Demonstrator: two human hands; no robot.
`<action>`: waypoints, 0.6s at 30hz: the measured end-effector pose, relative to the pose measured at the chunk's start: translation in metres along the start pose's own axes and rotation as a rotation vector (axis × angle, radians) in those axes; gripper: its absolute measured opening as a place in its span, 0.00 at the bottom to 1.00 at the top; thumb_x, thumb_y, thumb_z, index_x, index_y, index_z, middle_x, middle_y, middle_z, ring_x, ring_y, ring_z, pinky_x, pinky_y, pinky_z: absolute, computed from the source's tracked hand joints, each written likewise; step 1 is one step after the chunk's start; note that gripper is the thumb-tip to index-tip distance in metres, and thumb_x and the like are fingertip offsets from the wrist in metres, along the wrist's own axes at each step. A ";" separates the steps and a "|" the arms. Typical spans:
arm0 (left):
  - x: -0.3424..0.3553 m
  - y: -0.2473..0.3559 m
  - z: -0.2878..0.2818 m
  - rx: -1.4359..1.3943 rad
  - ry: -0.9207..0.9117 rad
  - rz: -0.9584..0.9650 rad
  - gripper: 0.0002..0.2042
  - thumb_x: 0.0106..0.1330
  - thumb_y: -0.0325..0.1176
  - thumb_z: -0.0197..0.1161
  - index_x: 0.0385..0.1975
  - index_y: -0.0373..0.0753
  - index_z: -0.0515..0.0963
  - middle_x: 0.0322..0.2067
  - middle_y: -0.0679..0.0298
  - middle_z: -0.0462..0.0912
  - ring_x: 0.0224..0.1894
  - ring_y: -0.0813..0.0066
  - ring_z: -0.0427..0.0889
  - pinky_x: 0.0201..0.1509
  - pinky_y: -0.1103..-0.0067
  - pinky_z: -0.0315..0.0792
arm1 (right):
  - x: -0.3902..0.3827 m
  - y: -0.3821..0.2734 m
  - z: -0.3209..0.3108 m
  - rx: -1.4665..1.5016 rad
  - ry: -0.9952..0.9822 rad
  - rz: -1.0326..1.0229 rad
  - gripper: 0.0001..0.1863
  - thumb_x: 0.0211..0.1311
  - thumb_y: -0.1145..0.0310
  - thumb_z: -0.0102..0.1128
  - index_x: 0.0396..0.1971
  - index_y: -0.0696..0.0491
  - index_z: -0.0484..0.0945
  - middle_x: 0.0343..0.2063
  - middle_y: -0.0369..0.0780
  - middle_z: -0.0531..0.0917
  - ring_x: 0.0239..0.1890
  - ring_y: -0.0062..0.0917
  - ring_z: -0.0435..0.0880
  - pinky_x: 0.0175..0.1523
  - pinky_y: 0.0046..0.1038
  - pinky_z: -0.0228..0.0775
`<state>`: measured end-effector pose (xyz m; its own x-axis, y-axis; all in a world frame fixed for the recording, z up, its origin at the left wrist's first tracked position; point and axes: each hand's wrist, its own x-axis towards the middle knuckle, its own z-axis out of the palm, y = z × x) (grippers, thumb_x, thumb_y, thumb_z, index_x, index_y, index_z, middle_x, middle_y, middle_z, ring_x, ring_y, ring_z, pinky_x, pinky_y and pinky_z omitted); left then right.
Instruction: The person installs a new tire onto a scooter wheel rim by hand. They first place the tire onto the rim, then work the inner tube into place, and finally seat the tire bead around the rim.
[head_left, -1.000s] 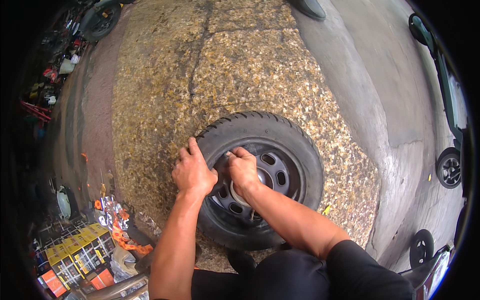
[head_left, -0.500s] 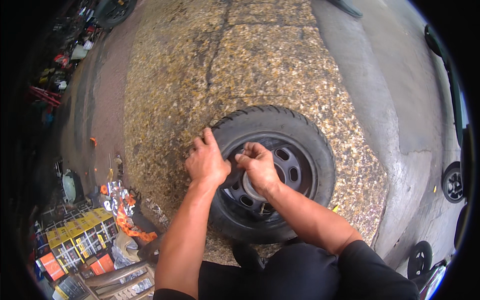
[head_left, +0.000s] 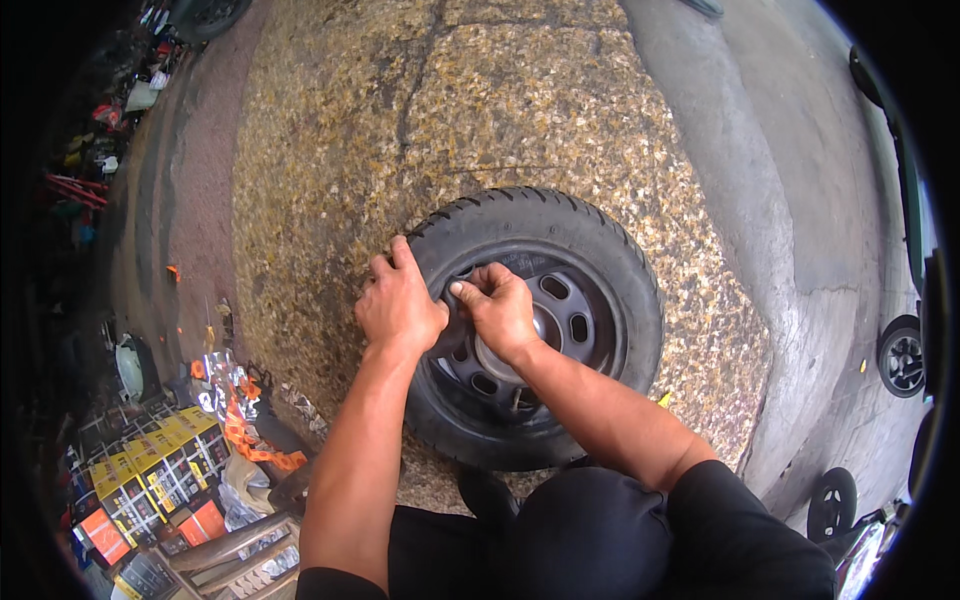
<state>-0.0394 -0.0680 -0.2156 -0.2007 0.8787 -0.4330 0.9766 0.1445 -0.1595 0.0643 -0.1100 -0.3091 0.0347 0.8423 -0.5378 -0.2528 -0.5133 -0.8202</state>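
a: where is the tire (head_left: 637, 310) sitting?

b: it is resting on the speckled floor (head_left: 540, 110), rim (head_left: 567, 308) facing up toward the viewer.

a: left hand (head_left: 398, 312)?

b: it is holding the tire's left edge, thumb pointing toward the rim, fingers reaching the tread.

a: right hand (head_left: 503, 312)?

b: its fingertips are bunching narrowly at the rim's upper left; whether they are gripping anything, i cannot tell.

a: nearby?

b: boxes (head_left: 155, 452) are standing lower left.
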 end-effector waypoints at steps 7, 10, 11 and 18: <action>0.001 0.000 0.001 -0.024 0.004 -0.015 0.50 0.49 0.40 0.79 0.71 0.40 0.54 0.59 0.45 0.72 0.54 0.44 0.81 0.56 0.57 0.77 | 0.003 0.008 0.000 -0.224 0.067 -0.114 0.12 0.56 0.70 0.73 0.30 0.59 0.78 0.23 0.45 0.83 0.26 0.29 0.81 0.35 0.33 0.74; 0.001 0.000 0.001 -0.058 0.009 -0.008 0.49 0.49 0.39 0.78 0.71 0.40 0.55 0.60 0.46 0.71 0.56 0.43 0.79 0.58 0.57 0.76 | 0.004 0.012 0.001 -0.222 0.112 -0.187 0.12 0.55 0.70 0.73 0.30 0.60 0.78 0.23 0.48 0.83 0.25 0.36 0.82 0.35 0.35 0.75; 0.001 0.000 0.000 -0.068 -0.002 -0.018 0.49 0.49 0.38 0.78 0.71 0.41 0.55 0.60 0.46 0.71 0.57 0.42 0.79 0.58 0.57 0.76 | 0.005 0.012 0.000 -0.271 0.110 -0.177 0.12 0.55 0.69 0.73 0.30 0.60 0.78 0.25 0.50 0.83 0.28 0.41 0.84 0.37 0.37 0.76; -0.003 0.004 -0.006 0.002 0.018 -0.026 0.51 0.46 0.37 0.79 0.71 0.41 0.55 0.61 0.48 0.71 0.58 0.45 0.79 0.58 0.57 0.76 | 0.019 -0.006 0.008 -0.400 0.098 0.061 0.13 0.54 0.65 0.69 0.29 0.61 0.85 0.29 0.52 0.87 0.35 0.42 0.89 0.44 0.41 0.79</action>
<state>-0.0347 -0.0676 -0.2100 -0.2248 0.8826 -0.4128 0.9708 0.1666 -0.1725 0.0590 -0.0898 -0.3130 0.1281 0.7986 -0.5880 0.1376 -0.6015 -0.7869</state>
